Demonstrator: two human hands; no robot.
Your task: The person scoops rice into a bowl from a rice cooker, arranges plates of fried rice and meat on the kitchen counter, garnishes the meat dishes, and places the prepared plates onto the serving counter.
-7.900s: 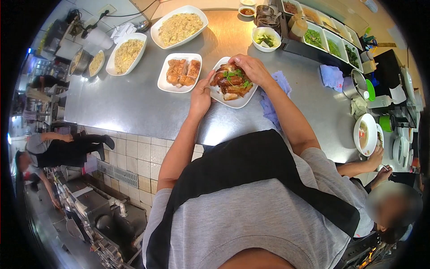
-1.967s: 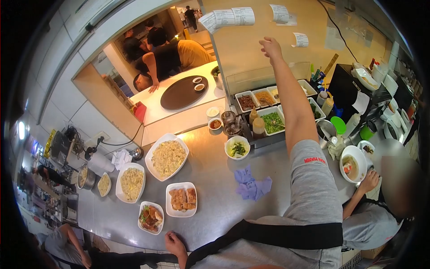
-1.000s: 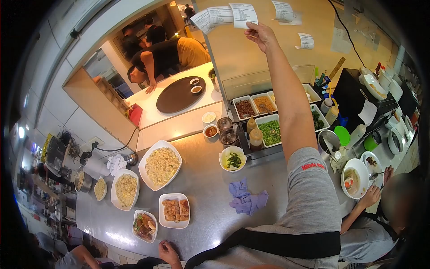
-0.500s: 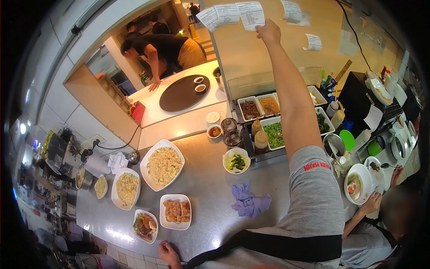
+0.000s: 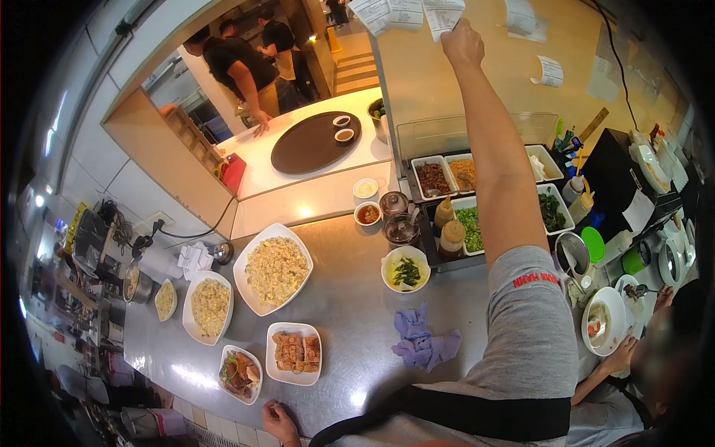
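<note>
High on the wall, my right hand [image 5: 463, 43] pinches the lower edge of a printed paper slip [image 5: 443, 16], its fingers closed. More slips [image 5: 405, 13] hang just left of it. My left hand [image 5: 278, 422] rests at the front edge of the steel counter [image 5: 335, 343], fingers curled, with nothing visible in it. Closest to that hand is a small white dish of glazed meat with green garnish [image 5: 240, 374]. Beside this dish sits a square dish of sliced browned meat [image 5: 295, 353]. Two larger dishes of fried rice [image 5: 275, 270] stand farther back.
A blue cloth [image 5: 424, 339] and a bowl of greens [image 5: 406, 270] lie mid-counter. Topping trays [image 5: 469, 227] and sauce bottles [image 5: 451, 240] stand behind. A round dark tray [image 5: 316, 143] is on the pass shelf. At right, a co-worker's hand [image 5: 623, 356] touches a soup bowl [image 5: 602, 322].
My right hand first reached up empty, then took hold of a slip. My left hand has left the meat dish, which now sits farther left. Beyond the pass, a bending person has straightened.
</note>
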